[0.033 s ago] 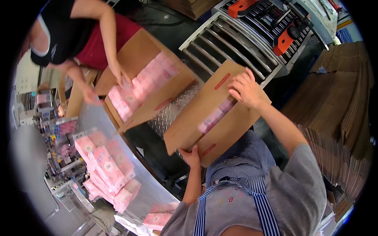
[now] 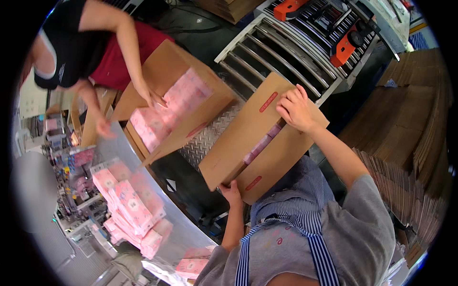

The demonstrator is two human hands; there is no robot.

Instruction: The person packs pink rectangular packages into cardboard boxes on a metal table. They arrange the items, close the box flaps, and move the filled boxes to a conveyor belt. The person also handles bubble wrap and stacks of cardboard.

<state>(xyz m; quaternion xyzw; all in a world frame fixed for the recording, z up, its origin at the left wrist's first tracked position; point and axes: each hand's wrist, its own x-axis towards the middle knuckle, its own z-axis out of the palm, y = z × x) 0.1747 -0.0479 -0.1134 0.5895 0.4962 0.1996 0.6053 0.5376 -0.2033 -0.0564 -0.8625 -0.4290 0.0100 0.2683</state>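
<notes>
A brown cardboard box stands in front of me, its two long top flaps folded inward with a narrow gap between them. Pink packs show through that gap. My right hand grips the far right end of the box, fingers curled over the flap edges. At the near left end, my left hand holds the box by its corner, some of its fingers hidden under the flap.
A co-worker's hand reaches into an open carton of pink packs. Several pink packs lie piled on a metal table. A roller conveyor stands beyond; stacked flat cardboard is at right.
The flaps of my box have drawn closer together, narrowing the gap over the pink packs. The co-worker's hands have shifted slightly at the other carton.
</notes>
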